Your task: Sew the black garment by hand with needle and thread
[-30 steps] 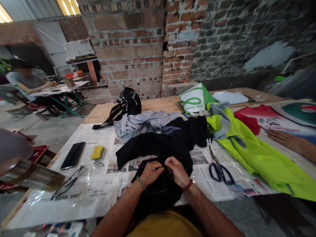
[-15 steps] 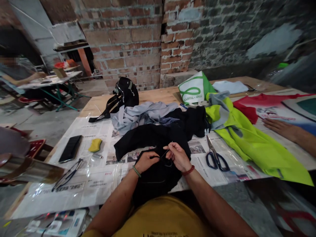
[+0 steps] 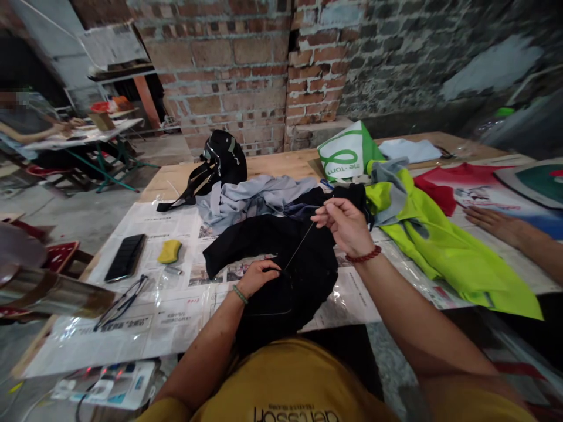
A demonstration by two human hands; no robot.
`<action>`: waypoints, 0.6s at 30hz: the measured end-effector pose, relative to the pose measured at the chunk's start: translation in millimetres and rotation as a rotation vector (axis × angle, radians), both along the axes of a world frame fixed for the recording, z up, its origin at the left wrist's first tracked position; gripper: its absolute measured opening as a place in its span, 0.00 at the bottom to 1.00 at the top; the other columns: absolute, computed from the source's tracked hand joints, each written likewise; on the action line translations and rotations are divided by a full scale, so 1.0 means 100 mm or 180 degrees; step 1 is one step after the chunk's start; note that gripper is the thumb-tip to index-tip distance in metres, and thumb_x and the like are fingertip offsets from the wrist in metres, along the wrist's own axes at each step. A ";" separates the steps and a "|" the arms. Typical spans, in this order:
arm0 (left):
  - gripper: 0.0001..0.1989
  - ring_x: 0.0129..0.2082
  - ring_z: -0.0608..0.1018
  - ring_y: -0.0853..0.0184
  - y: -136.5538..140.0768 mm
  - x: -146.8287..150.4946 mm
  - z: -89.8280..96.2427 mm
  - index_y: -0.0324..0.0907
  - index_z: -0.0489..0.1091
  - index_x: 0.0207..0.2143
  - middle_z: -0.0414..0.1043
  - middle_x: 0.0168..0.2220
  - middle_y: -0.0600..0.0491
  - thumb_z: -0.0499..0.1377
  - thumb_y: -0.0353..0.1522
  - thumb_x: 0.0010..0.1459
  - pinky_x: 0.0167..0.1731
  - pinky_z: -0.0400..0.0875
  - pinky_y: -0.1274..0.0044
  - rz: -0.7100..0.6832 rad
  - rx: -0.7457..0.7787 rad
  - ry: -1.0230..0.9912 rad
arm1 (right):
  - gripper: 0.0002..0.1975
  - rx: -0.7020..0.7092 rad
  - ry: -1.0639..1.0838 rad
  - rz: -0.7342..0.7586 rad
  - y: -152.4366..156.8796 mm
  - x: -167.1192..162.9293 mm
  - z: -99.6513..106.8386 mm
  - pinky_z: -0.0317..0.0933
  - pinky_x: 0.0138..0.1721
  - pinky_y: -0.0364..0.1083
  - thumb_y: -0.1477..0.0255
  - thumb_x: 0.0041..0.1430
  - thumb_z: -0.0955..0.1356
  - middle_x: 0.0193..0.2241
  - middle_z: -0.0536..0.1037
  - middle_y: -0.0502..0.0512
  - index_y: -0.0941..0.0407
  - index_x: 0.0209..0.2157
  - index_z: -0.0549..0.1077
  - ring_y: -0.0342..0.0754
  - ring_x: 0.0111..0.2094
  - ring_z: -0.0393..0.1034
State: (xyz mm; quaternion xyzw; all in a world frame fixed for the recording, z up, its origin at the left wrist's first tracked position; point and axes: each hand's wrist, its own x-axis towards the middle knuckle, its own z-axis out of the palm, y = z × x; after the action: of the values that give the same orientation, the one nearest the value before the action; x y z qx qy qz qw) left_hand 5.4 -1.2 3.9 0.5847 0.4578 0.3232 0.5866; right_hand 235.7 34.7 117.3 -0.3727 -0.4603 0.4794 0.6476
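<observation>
My left hand (image 3: 260, 278), with a green bead bracelet, pinches the black garment (image 3: 303, 293) lying in front of me. Up and to the right of it, my right hand (image 3: 347, 225), wearing a red bracelet, is closed in a pinch on a threaded needle; only a thin tip shows above the fingers. A thread (image 3: 301, 246) runs taut from these fingers down to the cloth beside my left fingertips. Behind the garment lie a light grey garment (image 3: 259, 199) and more dark cloth. My right forearm covers the spot where the scissors lay.
Newspaper under clear plastic covers the table. At left are a phone (image 3: 125, 258), yellow sponge (image 3: 169, 251), glasses (image 3: 121, 303) and metal flask (image 3: 53, 291). Behind are a black bag (image 3: 224, 158) and green-white bag (image 3: 347, 153). Right: a neon jacket (image 3: 453, 252) and another person's hand (image 3: 497, 223) near an iron (image 3: 534, 184).
My right hand has moved up and right, away from my left hand, drawing the thread out straight. My left hand keeps its pinch on the garment. The scissors are now hidden.
</observation>
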 end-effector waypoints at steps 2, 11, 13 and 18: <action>0.09 0.20 0.68 0.74 0.00 0.00 0.01 0.37 0.75 0.29 0.71 0.23 0.55 0.61 0.32 0.44 0.23 0.61 0.81 -0.0003 -0.0039 -0.0030 | 0.13 0.0225 -0.0061 -0.0061 0.07 0.05 0.15 0.65 0.24 0.39 0.64 0.51 0.69 0.26 0.75 0.48 0.56 0.33 0.65 0.42 0.27 0.74; 0.09 0.18 0.65 0.76 0.00 0.00 0.01 0.37 0.74 0.29 0.68 0.20 0.56 0.60 0.33 0.45 0.20 0.59 0.82 -0.0003 -0.0053 0.0043 | 0.09 0.0836 -0.0215 -0.0710 0.22 0.20 0.56 0.66 0.23 0.38 0.66 0.54 0.68 0.25 0.73 0.46 0.55 0.32 0.64 0.40 0.25 0.73; 0.09 0.19 0.66 0.76 0.00 0.00 0.01 0.37 0.74 0.29 0.69 0.21 0.56 0.60 0.33 0.45 0.21 0.59 0.82 0.0005 -0.0021 0.0041 | 0.08 0.0896 -0.0244 -0.0841 0.23 0.22 0.58 0.67 0.24 0.39 0.66 0.55 0.67 0.25 0.73 0.46 0.55 0.32 0.64 0.40 0.26 0.73; 0.10 0.19 0.65 0.76 0.00 0.00 -0.01 0.37 0.74 0.30 0.68 0.21 0.56 0.60 0.34 0.45 0.21 0.58 0.82 -0.0016 0.0048 0.0089 | 0.06 0.1253 -0.0308 -0.1377 0.30 0.21 0.51 0.68 0.30 0.41 0.67 0.57 0.65 0.28 0.73 0.46 0.54 0.33 0.65 0.40 0.29 0.73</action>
State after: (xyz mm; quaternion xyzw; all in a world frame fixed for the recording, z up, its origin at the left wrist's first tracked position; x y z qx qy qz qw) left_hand 5.1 -0.9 3.1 0.5948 0.4620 0.3170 0.5765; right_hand 256.5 64.4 168.3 -0.3518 -0.4847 0.2134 0.7719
